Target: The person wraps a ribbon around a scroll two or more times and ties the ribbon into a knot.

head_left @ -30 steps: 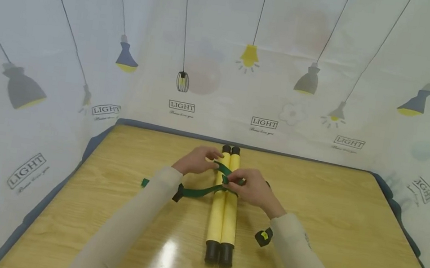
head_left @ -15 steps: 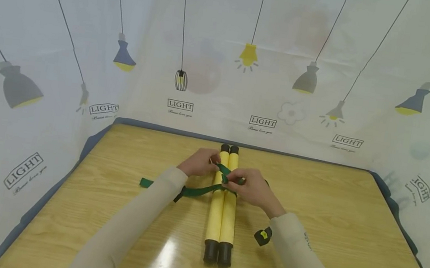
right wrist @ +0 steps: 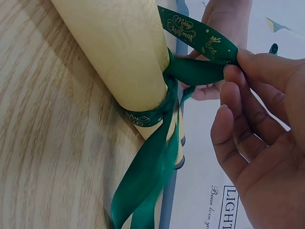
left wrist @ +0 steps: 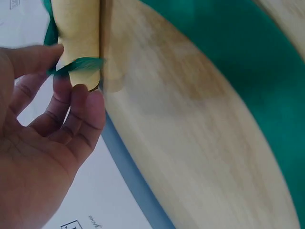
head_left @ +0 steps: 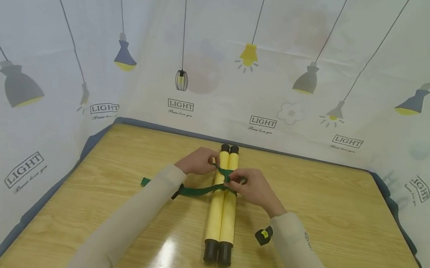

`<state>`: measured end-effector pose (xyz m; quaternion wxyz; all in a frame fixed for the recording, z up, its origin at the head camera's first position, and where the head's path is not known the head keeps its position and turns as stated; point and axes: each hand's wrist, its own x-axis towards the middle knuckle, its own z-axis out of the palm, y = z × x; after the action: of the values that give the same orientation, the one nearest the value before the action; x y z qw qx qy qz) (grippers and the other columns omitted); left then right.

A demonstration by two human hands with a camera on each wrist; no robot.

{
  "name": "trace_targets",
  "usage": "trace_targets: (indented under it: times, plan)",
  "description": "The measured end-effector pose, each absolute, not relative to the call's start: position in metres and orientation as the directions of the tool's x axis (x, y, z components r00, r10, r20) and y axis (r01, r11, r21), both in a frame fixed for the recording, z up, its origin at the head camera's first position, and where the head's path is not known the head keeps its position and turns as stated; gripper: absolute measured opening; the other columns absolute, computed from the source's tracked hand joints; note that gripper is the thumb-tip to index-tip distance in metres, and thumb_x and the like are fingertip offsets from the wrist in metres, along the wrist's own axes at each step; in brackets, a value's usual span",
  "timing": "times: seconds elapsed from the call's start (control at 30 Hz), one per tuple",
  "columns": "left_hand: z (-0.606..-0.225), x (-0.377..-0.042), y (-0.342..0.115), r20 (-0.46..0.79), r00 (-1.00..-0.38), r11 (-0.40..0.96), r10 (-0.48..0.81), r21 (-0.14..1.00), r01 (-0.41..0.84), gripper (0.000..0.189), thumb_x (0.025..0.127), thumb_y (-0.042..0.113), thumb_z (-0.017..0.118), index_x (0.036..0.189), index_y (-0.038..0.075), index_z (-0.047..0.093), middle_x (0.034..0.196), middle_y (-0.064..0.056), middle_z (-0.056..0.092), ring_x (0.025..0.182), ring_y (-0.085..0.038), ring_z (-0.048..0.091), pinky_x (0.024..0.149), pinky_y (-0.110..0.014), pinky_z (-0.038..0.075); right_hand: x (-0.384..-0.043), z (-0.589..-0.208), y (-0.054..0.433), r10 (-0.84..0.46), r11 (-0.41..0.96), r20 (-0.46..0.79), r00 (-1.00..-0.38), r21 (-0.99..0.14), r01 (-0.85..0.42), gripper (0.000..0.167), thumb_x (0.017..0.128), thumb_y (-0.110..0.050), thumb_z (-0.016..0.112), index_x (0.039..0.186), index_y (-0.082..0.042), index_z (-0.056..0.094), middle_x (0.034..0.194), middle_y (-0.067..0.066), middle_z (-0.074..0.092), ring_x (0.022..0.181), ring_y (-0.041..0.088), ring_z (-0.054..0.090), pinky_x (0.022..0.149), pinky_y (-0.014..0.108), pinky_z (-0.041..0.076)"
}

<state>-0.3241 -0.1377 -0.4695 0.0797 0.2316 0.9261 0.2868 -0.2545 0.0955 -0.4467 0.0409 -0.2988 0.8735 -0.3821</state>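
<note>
Two yellow tubes point(head_left: 215, 220) with black end caps lie side by side on the wooden table. Around their middle runs a green ribbon point(right wrist: 143, 162) printed "Merry Christmas" in gold, knotted or crossed on top, its long tail point(head_left: 196, 192) trailing left under the left forearm. My left hand point(head_left: 198, 160) pinches one stretch of ribbon between thumb and forefinger, above the tubes' far half. Just right of the tubes, my right hand point(head_left: 255, 188) pinches a folded loop of the ribbon point(right wrist: 198, 70) between thumb and forefinger, the other fingers loosely bent.
Beside the right cuff sits a small black item point(head_left: 264, 235) with a yellow patch. A dark piece point(head_left: 177, 191) shows by the left cuff. The wooden table point(head_left: 331, 240) ends at a blue-grey edge against a printed white backdrop point(head_left: 229, 27).
The left hand has come slightly right toward the tubes, its fingers more drawn together. The ribbon between the hands has shifted and looks narrower at the left end. The tubes have stayed in place.
</note>
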Motion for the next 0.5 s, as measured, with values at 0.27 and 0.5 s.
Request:
trace_targets:
  times: [0.27, 0.5]
  plan:
    - [-0.459, -0.318, -0.145, -0.084, -0.859, 0.722, 0.504, 0.587, 0.367, 0.003, 0.084, 0.009, 0.073, 0.086, 0.01, 0.071, 0.085, -0.002, 0.068, 0.077, -0.016, 0.057, 0.068, -0.027, 0.048, -0.256, -0.447, 0.097, -0.546, 0.524, 0.139, -0.826, -0.712, -0.467, 0.006, 0.096, -0.018, 0.073, 0.097, -0.015, 0.078, 0.089, 0.0, 0.076, 0.078, 0.011, 0.066, 0.069, 0.028, 0.057]
    - [-0.44, -0.311, -0.153, -0.124, -0.876, 0.724, 0.466, 0.623, 0.297, 0.008, 0.087, 0.014, 0.079, 0.088, 0.011, 0.072, 0.09, -0.004, 0.07, 0.08, -0.017, 0.062, 0.07, -0.028, 0.052, -0.259, -0.447, 0.099, -0.533, 0.544, 0.147, -0.833, -0.695, -0.47, 0.007, 0.096, -0.022, 0.074, 0.095, -0.017, 0.078, 0.088, -0.002, 0.075, 0.078, 0.011, 0.066, 0.072, 0.03, 0.055]
